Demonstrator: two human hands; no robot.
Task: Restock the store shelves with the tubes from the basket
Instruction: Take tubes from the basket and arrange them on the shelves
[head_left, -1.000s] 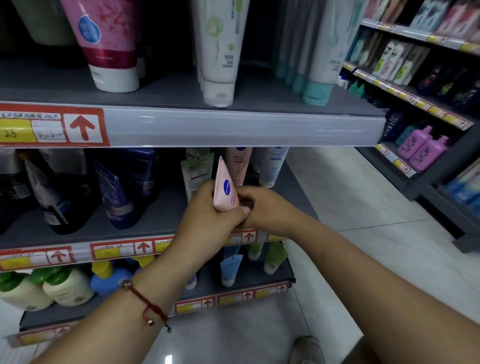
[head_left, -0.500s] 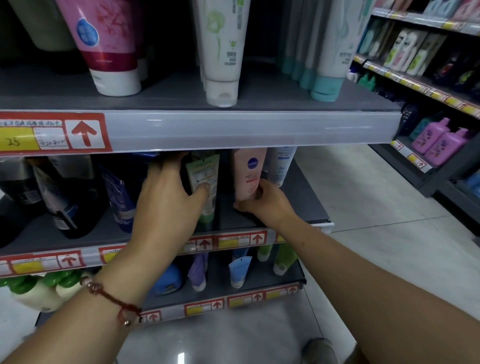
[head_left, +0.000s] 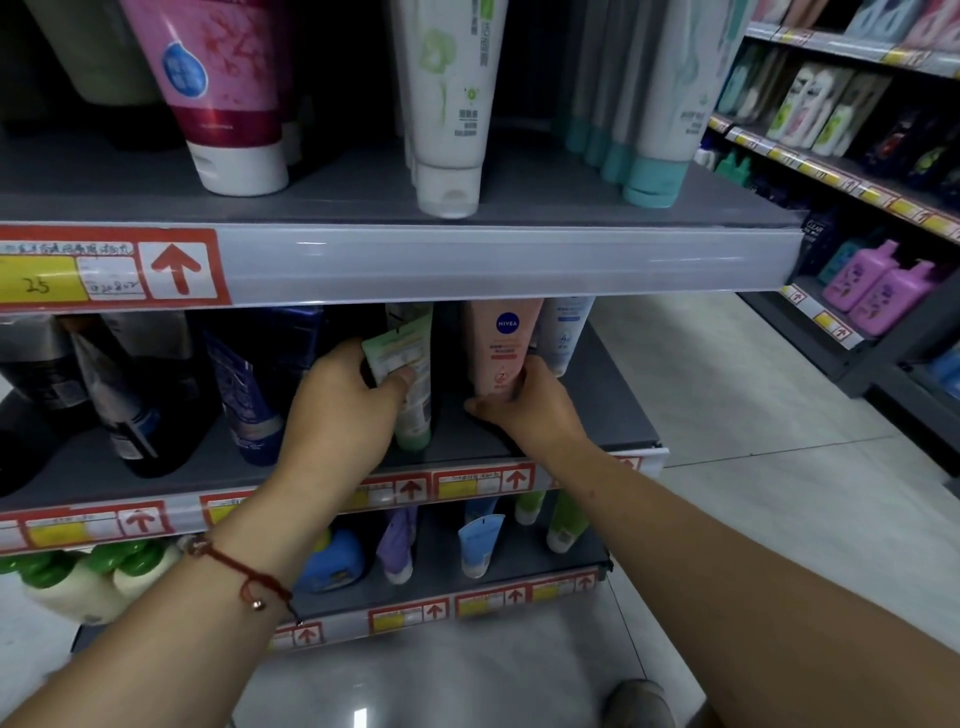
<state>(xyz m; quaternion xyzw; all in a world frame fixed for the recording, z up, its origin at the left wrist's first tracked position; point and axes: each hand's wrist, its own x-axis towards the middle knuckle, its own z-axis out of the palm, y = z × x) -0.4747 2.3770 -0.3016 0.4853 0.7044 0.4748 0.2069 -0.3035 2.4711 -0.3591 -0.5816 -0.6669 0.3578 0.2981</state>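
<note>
On the middle shelf (head_left: 597, 415), the right hand (head_left: 524, 405) curls its grip round the lower end of a pink tube (head_left: 501, 348) standing cap-down, just beside a white tube (head_left: 563, 332). The left hand (head_left: 343, 410) holds a green tube (head_left: 408, 374), thumb across its front. Dark blue tubes (head_left: 244, 395) crowd the left. The upper shelf's edge rail (head_left: 467, 265) overhangs and hides the tube tops.
</note>
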